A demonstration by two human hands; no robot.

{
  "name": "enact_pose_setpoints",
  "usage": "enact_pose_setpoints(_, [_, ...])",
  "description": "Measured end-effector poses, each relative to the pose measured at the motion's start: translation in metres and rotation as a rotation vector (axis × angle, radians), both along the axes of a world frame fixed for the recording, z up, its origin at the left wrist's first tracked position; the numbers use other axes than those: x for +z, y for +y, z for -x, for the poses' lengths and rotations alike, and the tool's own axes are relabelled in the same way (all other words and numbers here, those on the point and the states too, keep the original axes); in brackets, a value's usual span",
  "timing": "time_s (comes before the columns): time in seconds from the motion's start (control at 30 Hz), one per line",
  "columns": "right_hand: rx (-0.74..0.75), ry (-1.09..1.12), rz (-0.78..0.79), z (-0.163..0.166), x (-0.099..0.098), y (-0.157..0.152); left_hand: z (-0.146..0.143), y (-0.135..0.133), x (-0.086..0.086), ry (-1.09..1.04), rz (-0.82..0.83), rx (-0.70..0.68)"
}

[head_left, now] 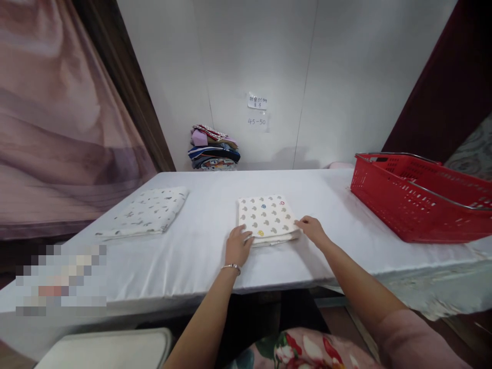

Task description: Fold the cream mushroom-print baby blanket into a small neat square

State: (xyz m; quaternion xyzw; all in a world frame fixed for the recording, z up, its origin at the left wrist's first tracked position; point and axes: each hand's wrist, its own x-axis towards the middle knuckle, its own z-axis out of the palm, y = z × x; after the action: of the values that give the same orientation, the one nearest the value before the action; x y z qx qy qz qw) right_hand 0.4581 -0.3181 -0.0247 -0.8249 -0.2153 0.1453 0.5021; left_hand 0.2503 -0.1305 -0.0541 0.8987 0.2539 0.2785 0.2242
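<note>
A folded white cloth (268,215) with grey mushroom-like prints, plus a few coloured ones, lies flat in the middle of the table. Its front edge shows several layers. My left hand (238,246), with a bracelet at the wrist, has its fingers closed on the near left corner of this cloth. At the near right corner, the fingers of my right hand (312,231) pinch the cloth's edge. Further left rests another folded white cloth (148,211), printed with small grey shapes, touched by neither hand.
A red plastic basket (418,205) with metal handles stands on the right of the white-covered table (207,205). Behind the table's far edge is a stack of folded fabrics (214,148). A pixelated patch hides the table's left front. A pale seat (107,348) sits below.
</note>
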Motion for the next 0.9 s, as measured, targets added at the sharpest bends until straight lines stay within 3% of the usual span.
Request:
enact_pose_setpoints(0.13, [0.075,0.322,-0.007,0.004,-0.003,-0.002,0.0,0.002,0.0,-0.013,0.033,0.021])
enact_pose_setpoints(0.27, [0.093,0.364,0.089,0.002,-0.018,-0.01,0.002,0.003,-0.004,-0.018,0.073,0.043])
enact_pose_setpoints(0.47, [0.081,0.298,0.143,-0.001,-0.027,-0.014,0.006,0.003,-0.005,0.019,0.003,-0.001])
enact_pose_setpoints(0.63, [0.086,0.168,0.161,0.001,-0.024,-0.011,0.003,0.002,0.009,0.114,-0.2,-0.094])
enact_pose_setpoints(0.77, [0.076,0.085,0.11,-0.002,-0.023,-0.01,-0.005,-0.001,0.022,0.246,-0.25,-0.18])
enact_pose_setpoints(0.9, [0.036,0.014,0.148,-0.003,-0.027,-0.013,-0.006,-0.005,0.02,0.246,-0.274,-0.187])
